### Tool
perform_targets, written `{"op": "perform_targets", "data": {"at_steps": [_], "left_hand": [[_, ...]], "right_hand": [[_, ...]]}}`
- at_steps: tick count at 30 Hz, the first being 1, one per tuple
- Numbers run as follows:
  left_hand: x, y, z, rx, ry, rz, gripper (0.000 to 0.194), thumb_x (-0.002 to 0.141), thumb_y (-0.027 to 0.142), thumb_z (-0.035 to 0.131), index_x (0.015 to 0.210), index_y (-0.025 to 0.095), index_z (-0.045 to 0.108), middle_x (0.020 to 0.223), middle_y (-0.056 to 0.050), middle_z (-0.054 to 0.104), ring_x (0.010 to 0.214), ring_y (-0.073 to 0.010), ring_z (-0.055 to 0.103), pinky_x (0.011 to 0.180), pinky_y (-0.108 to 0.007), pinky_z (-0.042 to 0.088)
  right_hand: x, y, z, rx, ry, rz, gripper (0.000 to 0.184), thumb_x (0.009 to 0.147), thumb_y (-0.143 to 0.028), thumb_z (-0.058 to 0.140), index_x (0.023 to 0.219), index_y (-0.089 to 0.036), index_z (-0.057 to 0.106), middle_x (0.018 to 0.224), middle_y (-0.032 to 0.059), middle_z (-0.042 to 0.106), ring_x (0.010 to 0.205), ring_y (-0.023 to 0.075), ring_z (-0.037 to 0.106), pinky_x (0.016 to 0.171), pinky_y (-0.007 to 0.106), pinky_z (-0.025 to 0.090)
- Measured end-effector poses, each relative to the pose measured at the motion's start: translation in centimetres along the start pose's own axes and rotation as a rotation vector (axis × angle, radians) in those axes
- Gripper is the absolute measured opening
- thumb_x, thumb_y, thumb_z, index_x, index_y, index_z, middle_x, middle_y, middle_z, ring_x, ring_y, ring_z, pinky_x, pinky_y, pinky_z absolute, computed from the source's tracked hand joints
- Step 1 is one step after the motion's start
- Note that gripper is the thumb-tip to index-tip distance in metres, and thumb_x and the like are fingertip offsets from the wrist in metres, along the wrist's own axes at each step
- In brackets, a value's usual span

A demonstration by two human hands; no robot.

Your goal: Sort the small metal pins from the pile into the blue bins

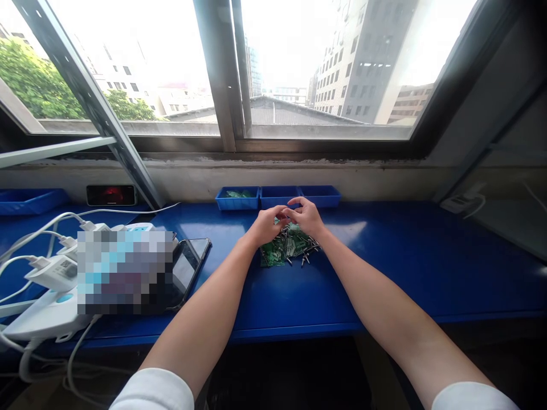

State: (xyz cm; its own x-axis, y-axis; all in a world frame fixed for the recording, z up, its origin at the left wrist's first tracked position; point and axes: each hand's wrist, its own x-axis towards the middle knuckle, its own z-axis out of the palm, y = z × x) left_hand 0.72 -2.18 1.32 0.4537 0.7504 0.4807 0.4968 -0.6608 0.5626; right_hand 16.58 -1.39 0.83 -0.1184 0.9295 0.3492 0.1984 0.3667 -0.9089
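My left hand (pixel 269 226) and my right hand (pixel 306 217) meet fingertip to fingertip over a small pile on the blue table. Thumb and fingers of each are pinched together; whatever they hold is too small or hidden to make out. Below them lies a heap of small green pieces (pixel 274 254), which look like little circuit boards. Thin metal pins (pixel 305 260), perhaps screws or rivets, are scattered among the green pieces and along the heap's right and front edges. My hands cover the back of the heap.
Joined blue bins (pixel 280 197) stand behind the heap; the left one contains green pieces. At left are a power strip (pixel 47 319) with plugs and white cables, a dark phone (pixel 192 263) and another phone (pixel 111 195) propped by the wall. A metal post (pixel 128 156) rises there.
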Motion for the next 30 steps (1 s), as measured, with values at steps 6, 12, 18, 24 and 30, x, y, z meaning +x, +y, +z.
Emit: {"op": "perform_targets", "data": {"at_steps": [6,12,18,24,30], "left_hand": [[0.2,-0.4,0.2,0.047,0.038,-0.002,0.020,0.083,0.027,0.050,0.091,0.017,0.065,0.087,-0.003,0.069,0.078,-0.0159,0.061,0.073,-0.025,0.046],[0.2,-0.6,0.0,0.187,0.088,-0.051,0.025,0.087,0.032,0.044,0.088,0.020,0.065,0.083,-0.002,0.068,0.081,-0.0173,0.060,0.075,-0.027,0.043],[0.2,-0.9,0.0,0.296,0.058,-0.078,0.028,0.089,0.031,0.040,0.085,0.021,0.066,0.084,-0.003,0.068,0.084,-0.0177,0.059,0.077,-0.028,0.040],[0.2,-0.9,0.1,0.350,0.049,-0.135,0.027,0.089,0.033,0.041,0.090,0.022,0.066,0.091,-0.004,0.068,0.091,-0.0197,0.059,0.084,-0.032,0.037],[0.4,-1.8,-0.4,0.373,0.268,-0.265,0.028,0.084,0.034,0.048,0.105,0.020,0.060,0.104,-0.006,0.064,0.101,-0.0227,0.055,0.088,-0.036,0.036]], "right_hand": [[0.2,0.4,0.0,0.094,-0.022,-0.014,0.037,0.064,-0.051,0.068,0.081,-0.021,0.054,0.048,-0.0042,0.054,0.044,0.0118,0.048,0.046,0.025,0.039],[-0.1,0.0,-0.2,0.100,0.002,-0.077,0.028,0.063,-0.043,0.069,0.070,-0.017,0.061,0.057,-0.0008,0.059,0.051,0.0112,0.051,0.052,0.025,0.041],[-0.3,-0.2,-0.6,0.161,-0.016,-0.060,0.025,0.061,-0.035,0.071,0.077,-0.017,0.068,0.067,0.0014,0.065,0.061,0.0143,0.057,0.058,0.026,0.044],[-0.2,0.5,-0.7,0.049,-0.049,-0.094,0.024,0.066,-0.036,0.067,0.081,-0.016,0.071,0.075,0.0050,0.069,0.071,0.0187,0.062,0.066,0.029,0.048],[0.5,1.2,-1.2,-0.276,0.151,-0.114,0.032,0.071,-0.033,0.059,0.098,-0.019,0.069,0.095,0.0050,0.069,0.088,0.0201,0.060,0.081,0.032,0.047]]}}
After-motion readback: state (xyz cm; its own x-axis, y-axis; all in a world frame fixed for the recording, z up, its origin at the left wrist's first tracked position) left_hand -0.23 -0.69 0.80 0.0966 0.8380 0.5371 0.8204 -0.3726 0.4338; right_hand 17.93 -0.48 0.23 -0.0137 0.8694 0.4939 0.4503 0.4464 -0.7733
